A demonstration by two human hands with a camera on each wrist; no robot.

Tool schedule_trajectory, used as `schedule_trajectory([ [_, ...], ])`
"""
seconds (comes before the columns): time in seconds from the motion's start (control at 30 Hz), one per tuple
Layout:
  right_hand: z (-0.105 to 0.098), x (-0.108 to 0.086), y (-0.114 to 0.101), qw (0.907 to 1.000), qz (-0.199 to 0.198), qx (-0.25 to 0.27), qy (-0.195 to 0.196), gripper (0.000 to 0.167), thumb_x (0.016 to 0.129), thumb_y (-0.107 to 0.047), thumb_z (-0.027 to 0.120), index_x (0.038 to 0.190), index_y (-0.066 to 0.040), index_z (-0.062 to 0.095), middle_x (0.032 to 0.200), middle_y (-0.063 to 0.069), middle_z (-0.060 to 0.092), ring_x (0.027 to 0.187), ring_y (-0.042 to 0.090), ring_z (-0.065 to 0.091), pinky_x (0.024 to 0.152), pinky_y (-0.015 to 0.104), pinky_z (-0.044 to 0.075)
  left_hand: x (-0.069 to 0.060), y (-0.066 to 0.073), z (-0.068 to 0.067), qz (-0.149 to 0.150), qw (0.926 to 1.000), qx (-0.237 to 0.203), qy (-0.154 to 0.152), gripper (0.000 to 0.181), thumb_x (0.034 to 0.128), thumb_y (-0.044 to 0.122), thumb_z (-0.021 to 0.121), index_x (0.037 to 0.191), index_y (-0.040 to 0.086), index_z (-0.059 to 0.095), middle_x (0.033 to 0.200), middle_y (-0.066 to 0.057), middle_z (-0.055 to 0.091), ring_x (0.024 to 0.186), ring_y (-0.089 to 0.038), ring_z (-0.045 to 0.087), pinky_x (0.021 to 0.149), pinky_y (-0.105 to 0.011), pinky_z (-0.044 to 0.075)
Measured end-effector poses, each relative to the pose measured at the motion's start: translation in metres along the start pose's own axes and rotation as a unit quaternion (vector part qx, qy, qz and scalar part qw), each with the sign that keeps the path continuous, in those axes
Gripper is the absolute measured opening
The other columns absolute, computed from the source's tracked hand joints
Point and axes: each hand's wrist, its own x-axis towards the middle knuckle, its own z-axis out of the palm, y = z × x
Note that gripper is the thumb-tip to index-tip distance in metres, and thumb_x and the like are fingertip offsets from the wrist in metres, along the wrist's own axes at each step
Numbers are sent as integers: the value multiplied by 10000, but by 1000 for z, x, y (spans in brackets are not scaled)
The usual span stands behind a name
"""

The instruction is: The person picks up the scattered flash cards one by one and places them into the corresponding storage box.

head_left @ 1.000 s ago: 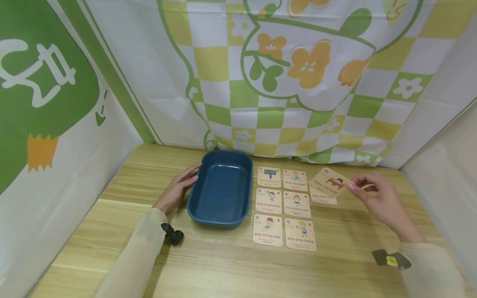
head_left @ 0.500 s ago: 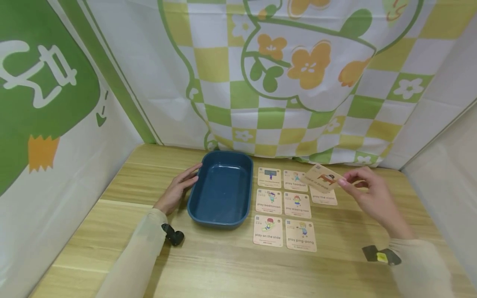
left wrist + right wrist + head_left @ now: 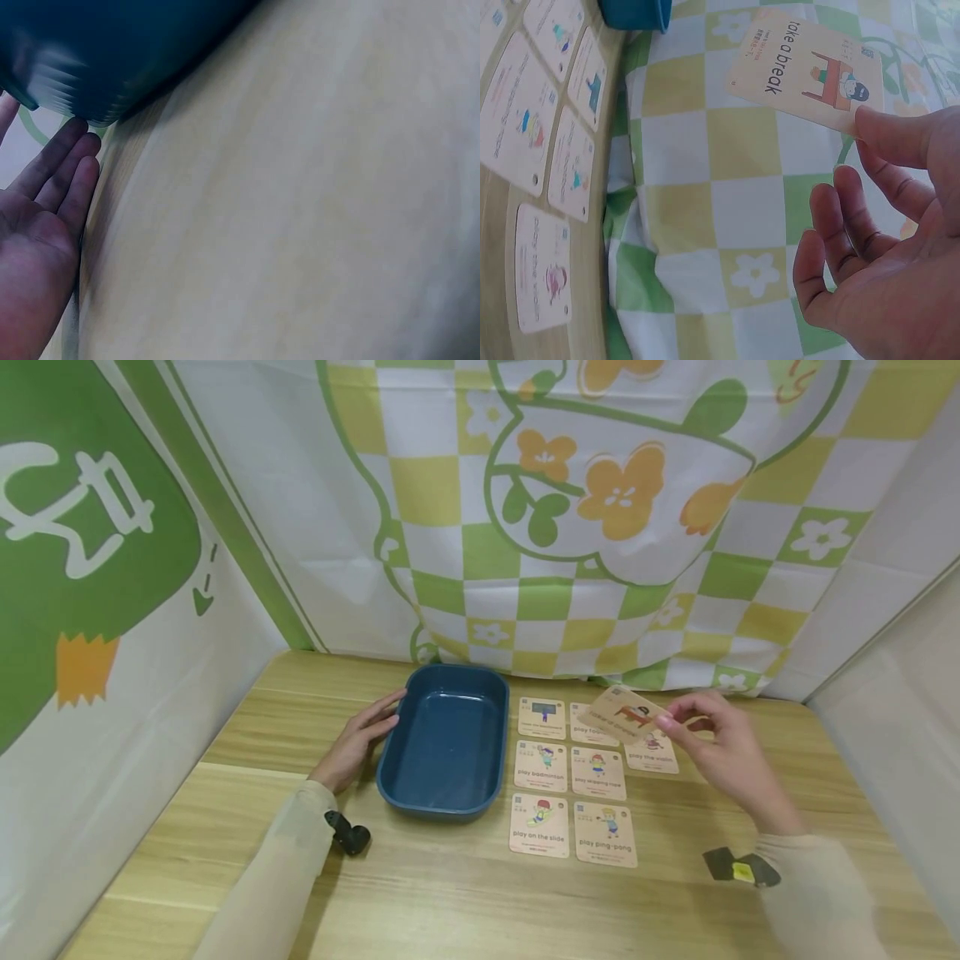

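Note:
Between thumb and forefinger my right hand (image 3: 723, 752) pinches the corner of a "take a break" flashcard (image 3: 802, 71), held tilted above the table. In the head view this flashcard (image 3: 621, 713) covers part of the "play football" card (image 3: 592, 732) and the top of the "play the violin" card (image 3: 652, 755). At the blue plastic tray (image 3: 442, 802), my left hand (image 3: 360, 735) rests with straight fingers against the left wall. The left wrist view has the left hand (image 3: 45, 225) with its fingertips at the tray's outer side (image 3: 112, 60).
Right of the tray several cards lie in rows, among them "play badminton" (image 3: 541, 766), "play skipping rope" (image 3: 597, 773), "play on the slide" (image 3: 539, 825) and "play ping-pong" (image 3: 605, 834). A checked curtain (image 3: 540, 602) hangs along the back edge of the wooden table (image 3: 450, 893).
The right hand has carried the "take a break" card leftward, from over the violin card to over the football card. The left hand and tray have stayed put.

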Motion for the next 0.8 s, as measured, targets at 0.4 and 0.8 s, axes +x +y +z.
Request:
schedule_trajectory([
  [0.4,27,12,-14,9987,-77,492,-125,57,944,-46,714,958,3,687,978,71,593,895,122,561,795,183,494,-1,1,1,2,10000,-65,29,528,1085,183,486,1583,74,349,1648,-87,275,1503,-283,227,1221,-487,199],
  [0.8,50,23,-31,9963,-6,799,-329,82,950,-74,714,971,1,688,989,94,605,972,171,535,859,259,489,0,0,1,1,10000,-16,35,523,1087,181,481,1583,80,351,1650,-86,271,1506,-289,214,1222,-485,198],
])
